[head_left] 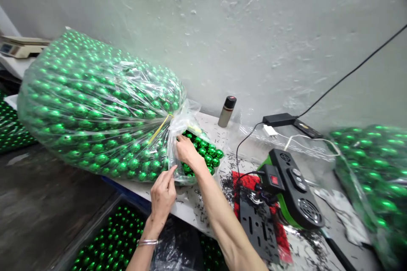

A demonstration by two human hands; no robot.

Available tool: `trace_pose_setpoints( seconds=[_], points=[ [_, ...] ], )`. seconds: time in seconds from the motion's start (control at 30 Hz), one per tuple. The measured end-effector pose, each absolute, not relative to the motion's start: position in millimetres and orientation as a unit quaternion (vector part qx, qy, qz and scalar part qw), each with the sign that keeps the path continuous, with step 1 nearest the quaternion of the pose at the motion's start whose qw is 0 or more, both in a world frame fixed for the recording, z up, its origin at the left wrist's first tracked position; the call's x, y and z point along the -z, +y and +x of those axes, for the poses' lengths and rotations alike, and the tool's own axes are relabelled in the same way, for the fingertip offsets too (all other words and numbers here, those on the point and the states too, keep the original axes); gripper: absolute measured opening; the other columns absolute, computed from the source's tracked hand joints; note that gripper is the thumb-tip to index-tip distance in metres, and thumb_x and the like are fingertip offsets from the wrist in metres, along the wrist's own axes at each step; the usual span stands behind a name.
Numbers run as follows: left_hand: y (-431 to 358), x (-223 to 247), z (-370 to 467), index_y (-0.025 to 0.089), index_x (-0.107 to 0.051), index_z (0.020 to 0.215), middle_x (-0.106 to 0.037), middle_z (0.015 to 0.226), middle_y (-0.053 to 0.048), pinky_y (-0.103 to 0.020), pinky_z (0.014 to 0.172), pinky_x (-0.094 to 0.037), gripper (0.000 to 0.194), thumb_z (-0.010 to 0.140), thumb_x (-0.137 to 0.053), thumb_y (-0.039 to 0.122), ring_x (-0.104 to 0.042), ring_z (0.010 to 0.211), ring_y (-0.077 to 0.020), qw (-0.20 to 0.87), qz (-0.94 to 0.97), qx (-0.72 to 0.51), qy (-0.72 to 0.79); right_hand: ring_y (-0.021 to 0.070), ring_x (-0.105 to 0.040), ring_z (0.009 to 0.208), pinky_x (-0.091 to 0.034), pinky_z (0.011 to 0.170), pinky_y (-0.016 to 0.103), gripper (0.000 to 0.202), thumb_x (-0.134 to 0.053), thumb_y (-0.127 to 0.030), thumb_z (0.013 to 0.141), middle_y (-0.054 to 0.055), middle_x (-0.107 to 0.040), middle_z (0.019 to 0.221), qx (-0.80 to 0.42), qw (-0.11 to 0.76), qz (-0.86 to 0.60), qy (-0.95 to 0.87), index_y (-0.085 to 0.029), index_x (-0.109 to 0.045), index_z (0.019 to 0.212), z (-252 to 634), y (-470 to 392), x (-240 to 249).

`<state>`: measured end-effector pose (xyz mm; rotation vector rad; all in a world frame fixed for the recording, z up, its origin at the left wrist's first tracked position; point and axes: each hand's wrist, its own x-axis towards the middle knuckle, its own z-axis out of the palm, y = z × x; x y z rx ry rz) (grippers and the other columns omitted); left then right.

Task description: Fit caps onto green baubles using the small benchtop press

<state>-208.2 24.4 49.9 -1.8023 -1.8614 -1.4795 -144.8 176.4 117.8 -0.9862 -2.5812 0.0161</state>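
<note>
A large clear plastic bag (104, 106) full of shiny green balls lies on its side on the white table. Its neck is gathered, with a yellow tie (160, 128) across it. Green balls (210, 152) lie beyond the neck in loose clear film. My left hand (163, 192) is closed at the near side of the bag's mouth, thumb and fingers pinching the film's edge. Over the mouth, my right hand (187, 150) has its fingers curled against the film beside the balls; its fingertips are partly hidden.
A black-capped spray can (227, 112) stands by the wall. Right of my arm is a black and green device with fans (297, 188), with cables and a power adapter (279, 119). Another bag of balls (372, 169) is far right; a crate of balls (111, 237) is below.
</note>
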Motion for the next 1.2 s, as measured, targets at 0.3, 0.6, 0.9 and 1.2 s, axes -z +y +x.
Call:
trace_pose_setpoints(
  seconds=[0.3, 0.6, 0.9, 1.2],
  points=[
    [21.0, -47.6, -208.7, 0.017, -0.069, 0.118, -0.070, 0.081, -0.005, -0.026, 0.073, -0.051, 0.033, 0.098, -0.042, 0.015, -0.065, 0.074, -0.0159, 0.081, -0.621, 0.455, -0.633, 0.0241, -0.062, 0.116, -0.048, 0.102, 0.042, 0.041, -0.037, -0.026, 0.097, 0.012, -0.066, 0.126, -0.034, 0.376, -0.499, -0.780, -0.022, -0.058, 0.132, -60.7, 102.4, -104.4],
    [24.3, -58.4, -190.4, 0.016, -0.070, 0.117, -0.075, 0.082, -0.007, -0.028, 0.070, -0.048, 0.032, 0.101, -0.042, 0.022, -0.066, 0.069, -0.0170, 0.144, -0.633, 0.435, -0.624, 0.0245, -0.059, 0.125, -0.051, 0.104, 0.046, 0.036, -0.045, -0.019, 0.095, 0.011, -0.068, 0.122, -0.054, 0.363, -0.458, -0.810, -0.024, -0.062, 0.126, -30.0, 28.1, -46.8],
    [54.1, -91.2, -159.7, 0.015, -0.070, 0.110, -0.073, 0.097, -0.010, -0.034, 0.080, -0.045, 0.024, 0.100, -0.050, 0.024, -0.066, 0.088, -0.0224, 0.171, -0.674, 0.427, -0.579, 0.0228, -0.064, 0.121, -0.060, 0.098, 0.042, 0.041, -0.044, -0.015, 0.094, 0.010, -0.068, 0.126, -0.053, 0.386, -0.442, -0.808, -0.025, -0.057, 0.132, -0.3, -9.2, -55.6],
    [84.4, -103.4, -144.1, 0.017, -0.069, 0.110, -0.072, 0.103, -0.009, -0.034, 0.080, -0.044, 0.019, 0.097, -0.056, 0.022, -0.064, 0.091, -0.0225, 0.114, -0.767, 0.312, -0.549, 0.0198, -0.071, 0.106, -0.062, 0.090, 0.032, 0.040, -0.050, -0.016, 0.093, 0.008, -0.072, 0.118, -0.049, 0.376, -0.414, -0.827, -0.025, -0.058, 0.131, 44.8, -76.0, -53.0]
  ],
)
